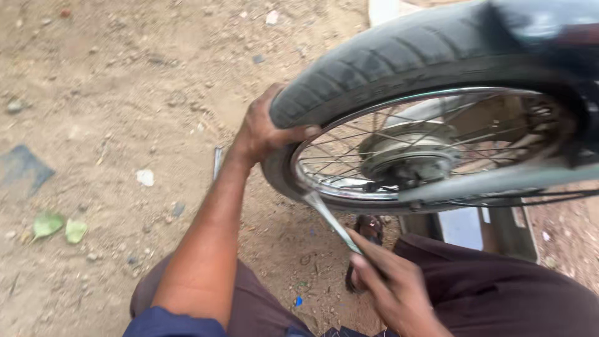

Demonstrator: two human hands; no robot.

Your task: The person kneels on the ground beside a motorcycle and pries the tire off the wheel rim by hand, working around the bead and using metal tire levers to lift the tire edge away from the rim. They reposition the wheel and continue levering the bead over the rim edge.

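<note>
A black motorcycle tyre (399, 56) on a spoked chrome rim (349, 190) fills the upper right, with the hub (405, 159) at its centre. My left hand (265, 131) grips the tyre's left edge, fingers curled over the sidewall. My right hand (393, 287) holds a flat metal tyre lever (327, 218) whose tip is wedged between the rim and the tyre at the lower left of the wheel.
Bare sandy ground with small stones lies to the left. Another metal tool (217, 161) lies on the dirt beside my left wrist. Two green leaves (59, 228) and a dark flat scrap (22, 168) lie at the left. My sandalled foot (368, 231) rests under the wheel.
</note>
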